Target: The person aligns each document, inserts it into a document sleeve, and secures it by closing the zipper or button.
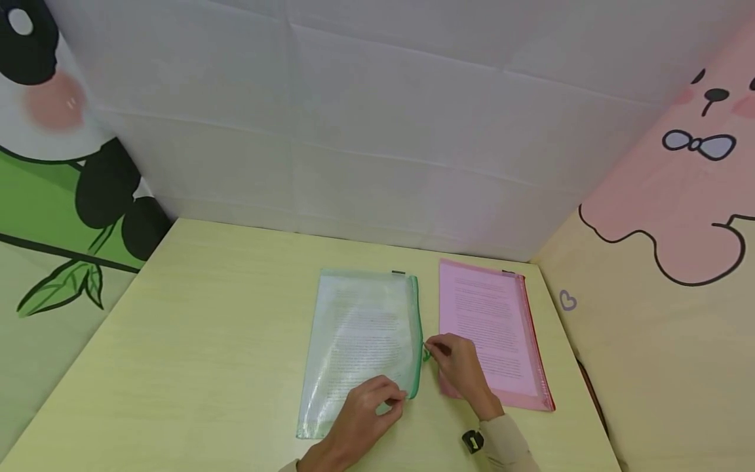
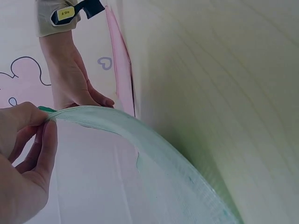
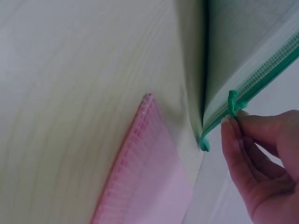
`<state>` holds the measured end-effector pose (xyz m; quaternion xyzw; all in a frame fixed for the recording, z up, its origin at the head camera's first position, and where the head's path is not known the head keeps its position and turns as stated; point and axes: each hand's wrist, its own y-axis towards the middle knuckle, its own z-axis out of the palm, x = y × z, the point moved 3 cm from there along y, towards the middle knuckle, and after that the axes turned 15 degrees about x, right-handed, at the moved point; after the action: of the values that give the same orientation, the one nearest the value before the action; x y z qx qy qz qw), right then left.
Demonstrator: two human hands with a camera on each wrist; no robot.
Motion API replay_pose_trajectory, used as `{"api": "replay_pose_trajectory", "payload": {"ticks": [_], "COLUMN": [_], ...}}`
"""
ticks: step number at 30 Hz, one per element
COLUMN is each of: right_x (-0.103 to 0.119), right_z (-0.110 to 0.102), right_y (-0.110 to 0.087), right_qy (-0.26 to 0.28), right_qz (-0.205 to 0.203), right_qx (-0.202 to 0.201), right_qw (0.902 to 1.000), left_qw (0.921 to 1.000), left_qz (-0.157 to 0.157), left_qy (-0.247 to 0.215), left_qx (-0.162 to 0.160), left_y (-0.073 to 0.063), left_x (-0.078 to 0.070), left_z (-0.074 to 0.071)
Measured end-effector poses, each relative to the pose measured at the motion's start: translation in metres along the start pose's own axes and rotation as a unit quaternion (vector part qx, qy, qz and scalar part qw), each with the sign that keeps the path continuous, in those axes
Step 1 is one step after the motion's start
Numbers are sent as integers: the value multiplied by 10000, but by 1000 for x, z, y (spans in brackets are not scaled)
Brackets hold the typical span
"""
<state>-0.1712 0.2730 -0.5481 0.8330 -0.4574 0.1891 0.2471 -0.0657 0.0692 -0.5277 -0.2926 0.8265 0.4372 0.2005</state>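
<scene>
A clear zip document pouch with a green zipper edge lies on the table, printed sheets showing through it. My left hand pinches its near right corner between thumb and forefinger; in the left wrist view that edge bows up off the table. At the zipper's middle my right hand pinches the green cord pull, beside the green zipper. A pink zip pouch with a red zipper edge, also holding printed paper, lies to the right, partly under my right hand and forearm.
The pale yellow table runs back to a white wall sheet. A cartoon panel stands at the left, and another with a pink figure at the right. A dark device sits at my right wrist.
</scene>
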Motion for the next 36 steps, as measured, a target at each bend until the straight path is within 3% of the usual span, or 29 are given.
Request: {"api": "replay_pose_trajectory", "payload": {"ticks": [13, 23, 32, 36], "right_x": [-8, -17, -28, -31], "right_z": [-3, -5, -5, -6], "right_y": [21, 40, 57, 65], "right_qy": [94, 75, 0, 4], "right_qz": [266, 464, 613, 707], "right_qx": [66, 40, 0, -6], "right_qw": [9996, 9989, 9981, 9975], "left_qw": [10000, 9998, 9995, 9991], "left_qz": [63, -84, 48, 289], "left_qy": [9, -173, -313, -299], "left_qx": [17, 109, 94, 77], "left_y": [-2, -6, -11, -13], "left_x": [-1, -4, -3, -3], "left_z": [-3, -4, -3, -2]}}
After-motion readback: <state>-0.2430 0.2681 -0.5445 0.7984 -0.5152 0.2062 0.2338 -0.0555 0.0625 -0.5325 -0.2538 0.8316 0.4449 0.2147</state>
